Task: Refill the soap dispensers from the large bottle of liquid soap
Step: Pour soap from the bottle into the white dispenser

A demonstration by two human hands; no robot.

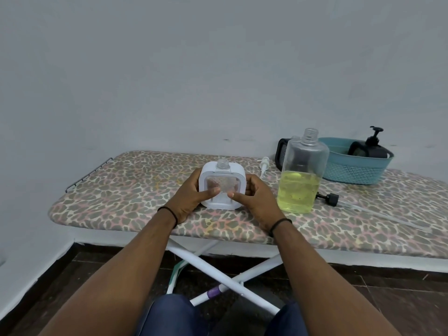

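Observation:
A white square soap dispenser with a clear window and an uncapped neck stands upright on the ironing board. My left hand grips its left side, thumb across the window. My right hand grips its right side, thumb on the front. To the right stands the large clear bottle, uncapped, about half full of yellow liquid soap. Its black pump with a long tube lies on the board beside it. A white pump lies behind the dispenser.
A teal basket at the back right holds a black pump dispenser. Another black dispenser stands behind the large bottle. The board's metal rack is at the left end. A white wall runs behind.

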